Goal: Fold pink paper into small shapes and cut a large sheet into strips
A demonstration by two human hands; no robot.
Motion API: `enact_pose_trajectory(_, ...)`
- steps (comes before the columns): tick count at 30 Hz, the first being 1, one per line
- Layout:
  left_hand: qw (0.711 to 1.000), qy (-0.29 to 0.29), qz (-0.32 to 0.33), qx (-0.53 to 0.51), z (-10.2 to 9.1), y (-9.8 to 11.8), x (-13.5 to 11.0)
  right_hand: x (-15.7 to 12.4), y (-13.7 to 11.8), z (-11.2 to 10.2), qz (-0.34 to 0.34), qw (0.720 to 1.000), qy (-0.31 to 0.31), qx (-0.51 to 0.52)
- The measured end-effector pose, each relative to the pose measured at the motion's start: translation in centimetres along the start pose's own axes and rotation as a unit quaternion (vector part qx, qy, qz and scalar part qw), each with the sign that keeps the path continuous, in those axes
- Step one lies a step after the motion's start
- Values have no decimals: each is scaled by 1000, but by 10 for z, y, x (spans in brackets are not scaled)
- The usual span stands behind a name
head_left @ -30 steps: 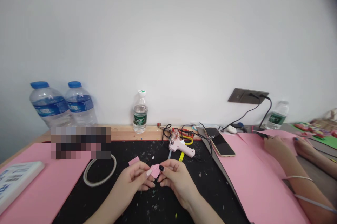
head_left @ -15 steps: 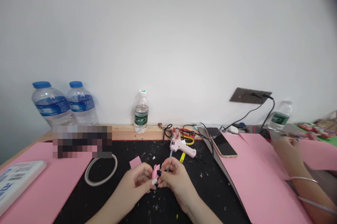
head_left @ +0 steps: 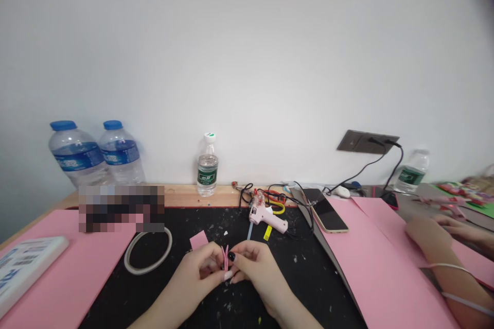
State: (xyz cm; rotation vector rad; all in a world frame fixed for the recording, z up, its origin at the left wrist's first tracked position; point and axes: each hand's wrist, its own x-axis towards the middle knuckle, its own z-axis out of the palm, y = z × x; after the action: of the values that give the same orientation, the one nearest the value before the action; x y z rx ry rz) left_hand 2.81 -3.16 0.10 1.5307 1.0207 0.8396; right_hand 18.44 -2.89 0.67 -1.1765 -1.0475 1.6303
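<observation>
A small folded piece of pink paper (head_left: 226, 257) stands on edge between my two hands, its layers spread slightly at the top. My left hand (head_left: 203, 270) pinches it from the left, thumb at its lower edge. From the right, my right hand (head_left: 254, 270) grips the same piece between thumb and fingers. Fingers hide its lower part. Just behind my left hand lies a flat pink paper square (head_left: 198, 239). A pale pink glue gun (head_left: 268, 218) rests beyond my right hand, its clear glue stick (head_left: 250, 231) pointing toward me.
A roll of white tape (head_left: 131, 262) lies left on the black mat (head_left: 309, 277). Pink sheets (head_left: 370, 262) cover the right side, with a phone (head_left: 326, 210) at their edge. A water bottle (head_left: 207, 169) stands by the wall. A co-worker's arm (head_left: 443, 252) reaches in at right.
The folded pink paper has turned to a more upright, edge-on position in my fingers, and my hands have shifted slightly down. The co-worker's hand has moved, uncovering a pink glue gun.
</observation>
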Motion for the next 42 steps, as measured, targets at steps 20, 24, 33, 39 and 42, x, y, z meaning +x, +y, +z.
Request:
enact_pose_trajectory(20,995,31,28,88,0,4,-2,-1,-1,1,11,1000,-16,6)
enact_pose_trajectory(24,996,30,27,77,0,4,-2,-2,-1,1,9,1000,-18,6)
enact_pose_trajectory(33,996,30,29,80,2,2,-3,-1,-1,1,-5,1000,-19,-19)
enact_pose_trajectory(39,995,29,33,85,1,0,-4,-1,0,3,-18,999,-12,-31)
enact_pose_trajectory(42,996,32,31,83,1,-1,-4,-1,0,2,-20,999,-15,-36)
